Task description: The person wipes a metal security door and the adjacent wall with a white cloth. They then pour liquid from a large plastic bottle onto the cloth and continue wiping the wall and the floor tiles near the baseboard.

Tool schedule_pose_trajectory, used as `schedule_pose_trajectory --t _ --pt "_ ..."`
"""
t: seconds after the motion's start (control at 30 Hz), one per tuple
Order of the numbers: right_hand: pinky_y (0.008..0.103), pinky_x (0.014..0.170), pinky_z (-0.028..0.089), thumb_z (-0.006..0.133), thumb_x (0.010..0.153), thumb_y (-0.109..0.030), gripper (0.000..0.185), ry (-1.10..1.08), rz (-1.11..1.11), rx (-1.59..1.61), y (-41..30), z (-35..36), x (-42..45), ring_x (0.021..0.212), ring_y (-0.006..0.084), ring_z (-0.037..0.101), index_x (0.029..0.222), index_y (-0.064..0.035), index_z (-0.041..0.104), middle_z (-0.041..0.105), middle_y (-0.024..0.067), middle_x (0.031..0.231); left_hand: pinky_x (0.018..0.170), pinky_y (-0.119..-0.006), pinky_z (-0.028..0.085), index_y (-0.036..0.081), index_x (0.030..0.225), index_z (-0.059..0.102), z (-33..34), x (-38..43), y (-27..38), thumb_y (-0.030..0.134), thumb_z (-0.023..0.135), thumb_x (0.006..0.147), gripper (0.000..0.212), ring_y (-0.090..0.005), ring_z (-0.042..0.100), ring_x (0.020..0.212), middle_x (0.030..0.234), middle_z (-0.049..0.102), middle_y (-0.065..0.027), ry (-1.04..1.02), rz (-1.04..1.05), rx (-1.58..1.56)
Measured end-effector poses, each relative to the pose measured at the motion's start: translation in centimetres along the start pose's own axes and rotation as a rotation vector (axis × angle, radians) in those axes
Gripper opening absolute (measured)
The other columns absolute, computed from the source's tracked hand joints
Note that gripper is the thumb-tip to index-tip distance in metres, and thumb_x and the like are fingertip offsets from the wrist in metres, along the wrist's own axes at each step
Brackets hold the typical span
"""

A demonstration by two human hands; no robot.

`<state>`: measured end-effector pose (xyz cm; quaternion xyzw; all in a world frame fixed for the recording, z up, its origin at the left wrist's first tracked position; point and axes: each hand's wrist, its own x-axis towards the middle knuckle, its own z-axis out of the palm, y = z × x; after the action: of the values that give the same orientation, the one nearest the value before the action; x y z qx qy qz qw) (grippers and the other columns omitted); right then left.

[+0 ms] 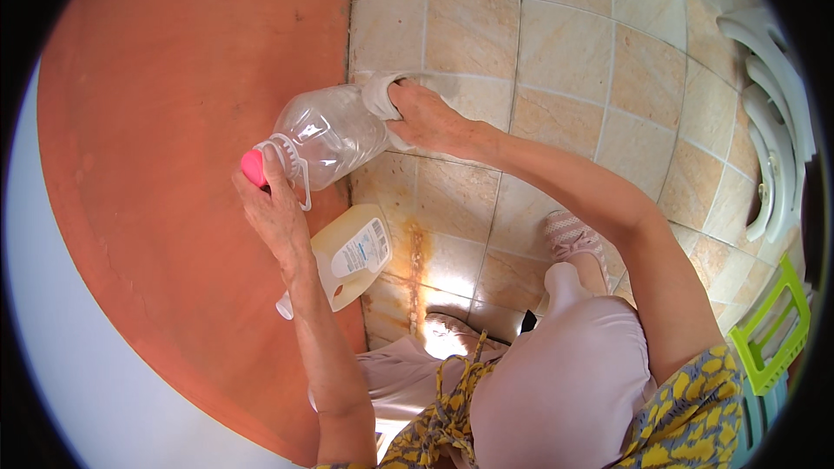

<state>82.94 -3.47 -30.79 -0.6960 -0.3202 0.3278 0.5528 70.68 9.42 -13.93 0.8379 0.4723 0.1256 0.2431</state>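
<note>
A large clear plastic bottle (326,133) with a pink cap (253,168) and a white carrying handle leans or is held at a slant by the orange wall. My left hand (277,208) grips it at the neck, thumb beside the cap. In my right hand (433,117) is a whitish cloth (380,96), pressed to the bottle's base end. Below the clear bottle, a second plastic jug (355,254) holds yellowish liquid and bears a printed label; my left forearm partly covers it near its white cap (285,306).
An orange wall (195,78) rises along the left of the tiled floor (560,65). Brown stains (416,267) mark the tiles near my feet. White curved plastic furniture (772,124) and a lime-green plastic frame (775,332) stand at the right.
</note>
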Motion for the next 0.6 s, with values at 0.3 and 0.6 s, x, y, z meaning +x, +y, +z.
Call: schedule_pose_trajectory --t 0.3,0.6 --pt "0.0342 0.087 0.051 0.067 0.094 -0.023 0.035 -0.241 0.163 0.204 -3.4 -5.7 -1.4 0.099 0.0185 0.064 0.120 0.0001 0.063 0.069 0.0090 0.106 0.069 -0.036 0.052 -0.002 0.127 0.053 -0.4 0.6 0.4 0.051 0.059 0.099 0.060 -0.0195 0.062 0.079 0.095 0.065 -0.0136 -0.062 0.075 0.041" --pt "0.0277 0.081 0.052 0.057 0.101 -0.046 0.047 -0.322 0.190 0.987 -9.3 -6.9 -2.1 0.089 0.0109 0.063 0.117 -0.0024 0.065 0.068 0.0043 0.106 0.067 -0.025 0.050 -0.005 0.139 0.043 0.0 -2.4 -1.4 0.014 0.061 0.102 0.046 -0.0103 0.061 0.082 0.104 0.066 -0.0095 0.037 0.248 -0.195"
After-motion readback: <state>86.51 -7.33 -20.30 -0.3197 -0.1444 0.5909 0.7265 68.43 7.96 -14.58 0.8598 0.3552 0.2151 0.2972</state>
